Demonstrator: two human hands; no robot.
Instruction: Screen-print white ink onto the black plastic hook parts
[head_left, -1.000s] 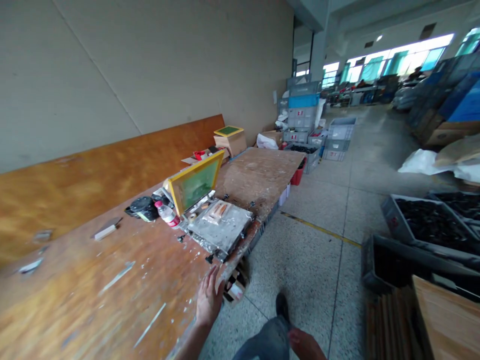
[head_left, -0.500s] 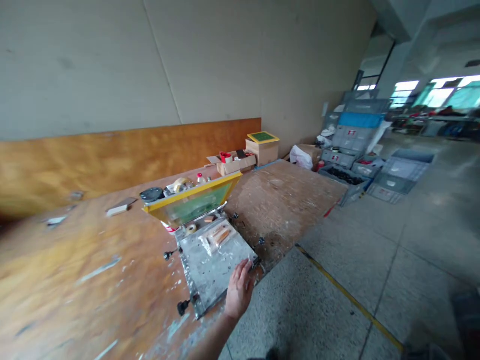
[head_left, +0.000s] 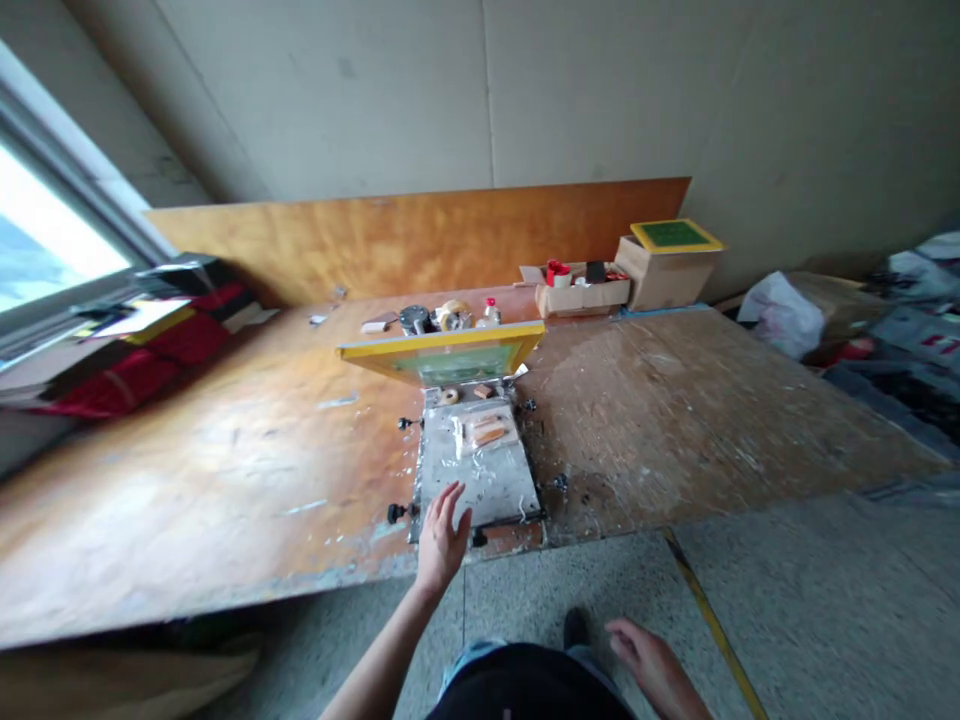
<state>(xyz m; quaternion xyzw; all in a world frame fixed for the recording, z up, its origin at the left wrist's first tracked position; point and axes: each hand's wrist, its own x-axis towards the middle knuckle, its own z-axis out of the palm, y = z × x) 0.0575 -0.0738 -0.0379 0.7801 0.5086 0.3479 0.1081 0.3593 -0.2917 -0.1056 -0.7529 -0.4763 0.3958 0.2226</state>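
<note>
My left hand (head_left: pixel 442 537) is at the near edge of a grey metal base plate (head_left: pixel 491 492), fingers spread and holding nothing. Whether it touches the plate I cannot tell. Low on the right, away from the bench, my right hand (head_left: pixel 646 655) hangs with its fingers loosely apart and nothing visible in it. A clear plastic packet (head_left: pixel 486 433) with orange-brown contents lies on the plate. Behind it, a yellow-framed printing screen (head_left: pixel 442 346) with green mesh stands tilted up. A tape roll (head_left: pixel 448 397) and a small brown block (head_left: pixel 484 391) lie at the plate's far end.
Black knobs (head_left: pixel 397 512) stick out around the plate on the wooden bench (head_left: pixel 645 400). Behind the screen are a dark container (head_left: pixel 415 320) and a red-capped bottle (head_left: pixel 491 312). Cardboard boxes (head_left: pixel 667 275) stand at the back right. Red and black bundles (head_left: pixel 180 340) lie left.
The view has swung left. My left hand has shifted from the plate's near right corner to the left along its near edge. My right hand has come into view.
</note>
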